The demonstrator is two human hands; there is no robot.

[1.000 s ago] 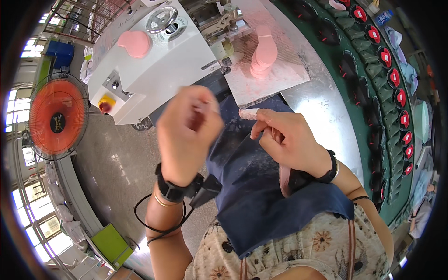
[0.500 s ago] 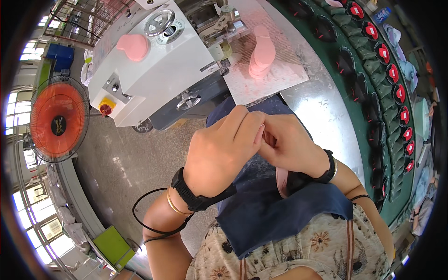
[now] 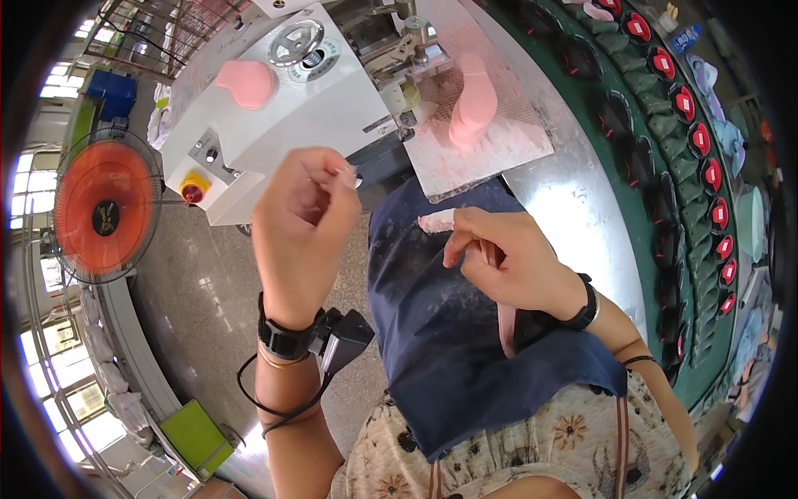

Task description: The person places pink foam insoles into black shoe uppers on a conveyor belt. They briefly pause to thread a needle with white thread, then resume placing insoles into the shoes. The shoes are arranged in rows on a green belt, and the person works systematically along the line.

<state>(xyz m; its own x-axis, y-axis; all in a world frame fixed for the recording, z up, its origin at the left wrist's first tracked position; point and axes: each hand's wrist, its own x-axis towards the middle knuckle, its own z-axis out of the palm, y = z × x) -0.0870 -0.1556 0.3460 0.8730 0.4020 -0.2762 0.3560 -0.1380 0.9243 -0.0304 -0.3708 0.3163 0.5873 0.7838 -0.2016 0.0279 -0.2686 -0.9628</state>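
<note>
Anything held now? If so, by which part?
Right hand: a pink strip, apparently held by its upper part inside the curled grip; the rest shows below the palm. Left hand: can't tell; its pinch hides any contents.

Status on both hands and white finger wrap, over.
Left hand raised, curled, contents unclear. Right hand apart from it, white wrap on index finger. Dark blue apron beneath; pink stack on plate ahead.
</note>
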